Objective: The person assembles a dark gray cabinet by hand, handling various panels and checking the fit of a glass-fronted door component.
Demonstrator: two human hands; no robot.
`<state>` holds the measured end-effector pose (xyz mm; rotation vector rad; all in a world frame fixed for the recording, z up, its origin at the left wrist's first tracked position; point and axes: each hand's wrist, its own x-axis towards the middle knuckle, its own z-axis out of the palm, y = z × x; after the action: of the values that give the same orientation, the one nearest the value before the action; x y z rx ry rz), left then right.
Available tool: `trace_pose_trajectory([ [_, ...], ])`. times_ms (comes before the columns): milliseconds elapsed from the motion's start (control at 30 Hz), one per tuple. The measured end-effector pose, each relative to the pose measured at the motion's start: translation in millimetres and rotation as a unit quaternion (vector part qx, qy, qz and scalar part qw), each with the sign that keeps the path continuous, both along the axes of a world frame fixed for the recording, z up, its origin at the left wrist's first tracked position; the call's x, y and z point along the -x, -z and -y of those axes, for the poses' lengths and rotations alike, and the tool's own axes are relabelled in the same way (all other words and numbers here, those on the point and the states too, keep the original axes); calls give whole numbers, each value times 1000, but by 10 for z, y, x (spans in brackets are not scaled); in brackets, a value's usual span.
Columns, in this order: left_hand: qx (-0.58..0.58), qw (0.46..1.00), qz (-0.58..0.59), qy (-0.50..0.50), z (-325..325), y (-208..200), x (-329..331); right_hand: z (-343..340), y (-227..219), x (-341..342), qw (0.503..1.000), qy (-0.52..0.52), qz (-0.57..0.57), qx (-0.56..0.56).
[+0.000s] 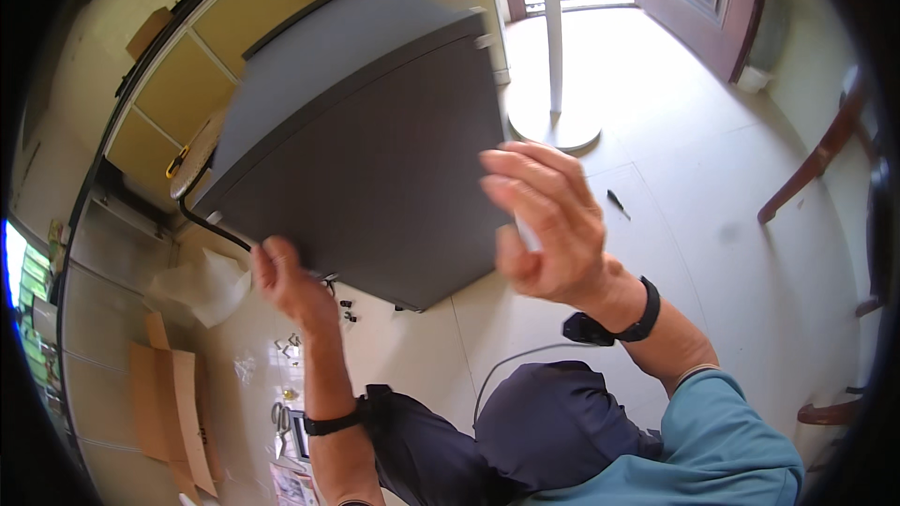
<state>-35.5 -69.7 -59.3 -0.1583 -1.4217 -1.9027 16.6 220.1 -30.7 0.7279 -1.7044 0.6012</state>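
Observation:
A large dark grey box-shaped cabinet (375, 150) stands tilted in front of me, with a lighter grey side (337, 47) and small white pieces at some corners. My left hand (289, 283) is at its lower left edge, fingers curled round that edge; the fingertips are slightly blurred. Beside the right edge, my right hand (553, 225) is raised with its fingers spread and bent. Nothing shows in that hand, and whether a fingertip touches the cabinet is hard to tell.
A screwdriver (618, 203) lies on the tiled floor at right, near a white round stand base (555, 128). Left are an opened cardboard box (173, 403), scissors (280, 426), small metal parts (289, 347) and a stool (197, 159). A wooden chair leg (816, 164) stands far right.

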Motion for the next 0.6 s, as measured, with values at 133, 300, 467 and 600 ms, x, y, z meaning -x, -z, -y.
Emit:
trace_pose_trajectory([
  [133, 7, 998, -17, 56, 724, -128, -136, -384, 615, 14, 958, 10, 221, 185],
  [300, 0, 1000, 8, 27, 1234, -108, -116, -388, 1242, 145, 813, -104, 452, 351],
  [467, -70, 997, 28, 25, 1034, -307, -92, -10, 1415, 459, 642, -268, 583, 420],
  [600, -43, 995, 82, -42, 1000, -359, -42, 388, 1242, 812, 522, -370, 624, 448],
])
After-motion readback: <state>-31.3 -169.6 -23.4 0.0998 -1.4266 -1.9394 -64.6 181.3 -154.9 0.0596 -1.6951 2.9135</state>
